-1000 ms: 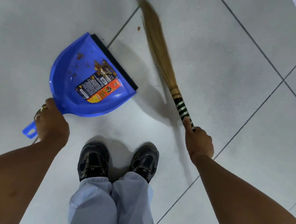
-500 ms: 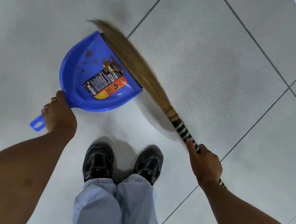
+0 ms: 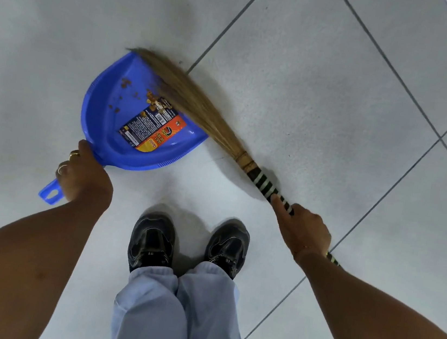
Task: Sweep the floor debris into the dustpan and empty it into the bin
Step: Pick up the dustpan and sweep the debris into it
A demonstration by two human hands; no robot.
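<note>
Dustpan takes the last crumbs

Dustpan [image 3: 114,126], blue plastic, lies at centre left of the frame on the pale tiled floor [image 3: 327,83], its open lip turned toward the upper right. Your left hand [image 3: 84,179] is wrapped around its handle; your right hand [image 3: 301,230] is closed on the striped grip of the grass broom [image 3: 196,109], whose soft bristles lie across the lip. Brown debris [image 3: 126,85] is scattered inside, next to a printed label [image 3: 151,128]. The pan looks light and stiff, so the handle alone should carry it; the crumbs are loose and would likely slide out if the lip dips, so keep it tipped back. No bin is in view.
</note>
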